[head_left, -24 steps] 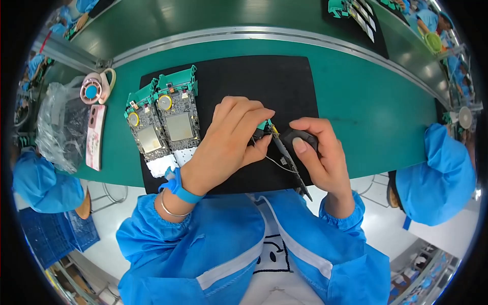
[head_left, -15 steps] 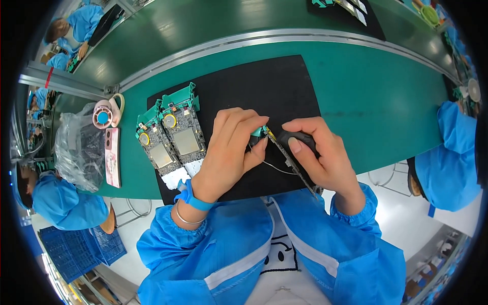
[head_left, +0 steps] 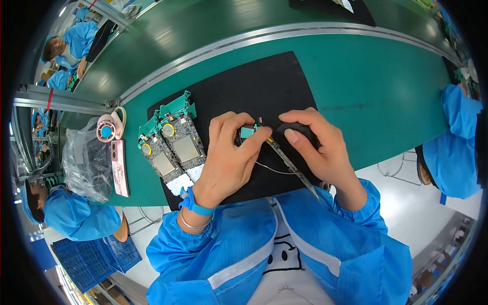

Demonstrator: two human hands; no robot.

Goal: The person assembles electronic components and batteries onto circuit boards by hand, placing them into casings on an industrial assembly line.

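A circuit board (head_left: 291, 163) stands tilted on edge between my hands, above the black mat. My left hand (head_left: 229, 152) is closed at its far end, thumb and fingers pinching beside a small green plastic part (head_left: 247, 132). My right hand (head_left: 325, 152) curls round a black rounded piece (head_left: 299, 131) against the board's right side; whether the two are joined cannot be seen. A thin pale wire (head_left: 274, 169) curves out near the board. Left of my hands lie two circuit boards (head_left: 184, 147) (head_left: 163, 163) with green plastic ends, yellow-ringed round parts and silver plates.
The black mat (head_left: 264, 76) lies on a green table (head_left: 366, 91). A phone (head_left: 119, 168), a small fan (head_left: 106, 132) and a clear plastic bag (head_left: 86, 165) sit at the left. A metal rail (head_left: 229, 44) crosses behind. Co-workers in blue sit at both sides.
The view has shifted slightly. My left thumb and fingers have moved around the green part at the board's far end, and the board now shows more of its edge. My right hand keeps its grip.
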